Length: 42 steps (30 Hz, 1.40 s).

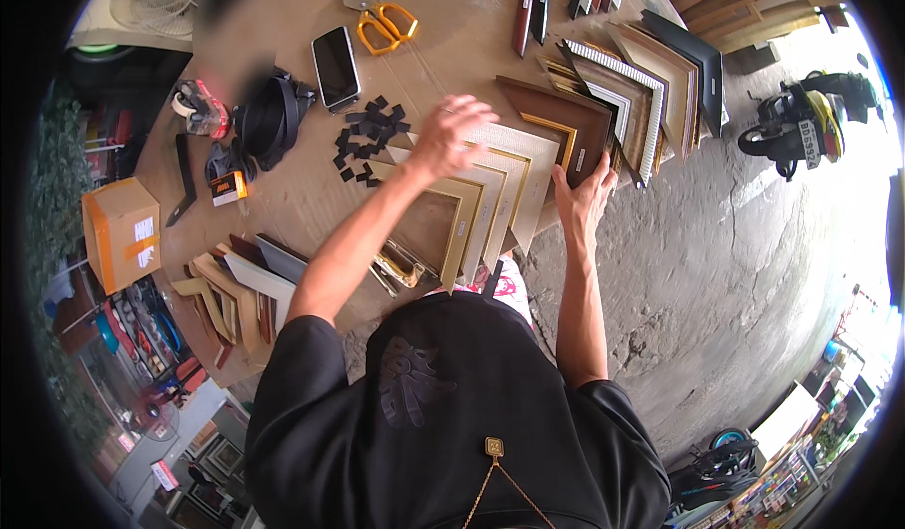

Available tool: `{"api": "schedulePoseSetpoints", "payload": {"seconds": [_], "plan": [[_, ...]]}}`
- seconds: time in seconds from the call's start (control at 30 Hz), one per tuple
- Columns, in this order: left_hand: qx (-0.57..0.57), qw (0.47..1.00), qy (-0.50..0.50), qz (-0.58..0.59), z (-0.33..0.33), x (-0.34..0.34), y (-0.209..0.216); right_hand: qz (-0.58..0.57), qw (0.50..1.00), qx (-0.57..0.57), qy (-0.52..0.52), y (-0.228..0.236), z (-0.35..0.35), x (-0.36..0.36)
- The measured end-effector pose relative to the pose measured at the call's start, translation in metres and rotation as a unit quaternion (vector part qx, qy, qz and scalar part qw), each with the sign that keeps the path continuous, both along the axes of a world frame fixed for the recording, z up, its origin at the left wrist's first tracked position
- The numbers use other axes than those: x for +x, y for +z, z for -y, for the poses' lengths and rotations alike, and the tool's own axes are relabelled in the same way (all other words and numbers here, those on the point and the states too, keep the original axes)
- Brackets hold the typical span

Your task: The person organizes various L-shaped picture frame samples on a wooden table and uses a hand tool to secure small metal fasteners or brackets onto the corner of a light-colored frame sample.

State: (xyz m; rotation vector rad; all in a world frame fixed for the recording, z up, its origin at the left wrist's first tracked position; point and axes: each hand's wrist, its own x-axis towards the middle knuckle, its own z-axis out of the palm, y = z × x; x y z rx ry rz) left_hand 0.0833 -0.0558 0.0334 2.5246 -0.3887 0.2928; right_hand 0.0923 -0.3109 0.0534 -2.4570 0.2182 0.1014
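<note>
My right hand (584,199) has its thumb and fingers around the lower end of a brown picture-frame corner sample (596,125) with a gold inner edge. My left hand (451,140) is over the upper part of several cream and gold frame corner samples (517,166), fingers apart and slightly blurred, with nothing visible in it. These pale samples overlap in a stepped row at the table's near edge. Right of the brown corner, more frame corner samples (650,76) in white, gold and black lie fanned out.
Small black pieces (372,128), a phone (337,67), orange-handled scissors (385,27) and black straps (271,119) lie on the table (283,20). A cardboard box (123,237) and more frame corners (240,289) are at left. A motorcycle (797,128) stands on the concrete floor (650,284).
</note>
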Motion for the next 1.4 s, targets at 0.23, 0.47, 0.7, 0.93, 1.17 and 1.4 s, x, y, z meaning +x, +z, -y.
{"api": "schedulePoseSetpoints", "payload": {"seconds": [0.23, 0.47, 0.7, 0.93, 1.17, 1.4], "plan": [[0.182, 0.961, -0.064, -0.198, -0.129, -0.045, 0.026, 0.018, 0.998, -0.008, 0.056, -0.003, 0.007, -0.005], [0.163, 0.973, -0.003, -0.162, -0.144, -0.088, 0.018, 0.017, 0.995, -0.046, 0.082, -0.005, 0.004, -0.010], [0.152, 0.979, 0.056, -0.123, -0.157, -0.115, 0.011, 0.122, 0.980, -0.061, 0.141, 0.006, -0.010, -0.029], [0.168, 0.974, -0.030, -0.148, -0.142, -0.098, 0.019, 0.130, 0.947, -0.027, 0.292, -0.001, -0.049, -0.078], [0.192, 0.967, -0.054, -0.162, -0.154, -0.102, 0.006, 0.088, 0.920, -0.078, 0.374, -0.016, -0.085, -0.095], [0.166, 0.982, 0.034, -0.081, -0.172, -0.140, -0.009, 0.082, 0.926, -0.153, 0.336, -0.031, -0.086, -0.100]]}}
